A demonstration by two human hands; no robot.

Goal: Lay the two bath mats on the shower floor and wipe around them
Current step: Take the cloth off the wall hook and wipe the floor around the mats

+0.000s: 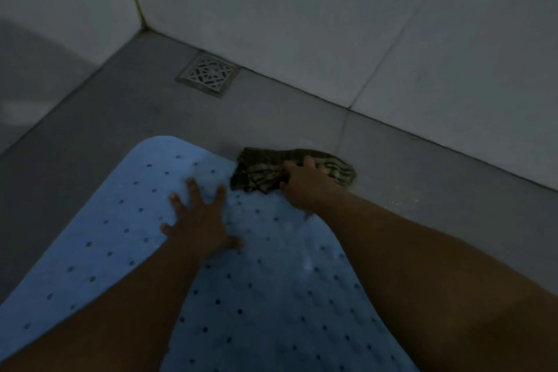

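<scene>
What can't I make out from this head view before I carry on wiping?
- Second bath mat: only one blue mat shows, cut off by the bottom edge and partly covered by both forearms.
- Floor under the striped cloth, gripped by the right hand: hidden.
- Mat under the flat left hand: hidden.
- Wetness or dirt: too dim and blurred.

Both arms reaching out and down, hands low.

The left hand (200, 217) is lying flat, palm down, fingers straight and spread wide with the thumb sticking out to the side. The right hand (305, 183) is sitting a bit further out, fingers curled and bunching up a cloth (265, 174). Both forearms are bare, the right one crossing closer to the camera.
</scene>
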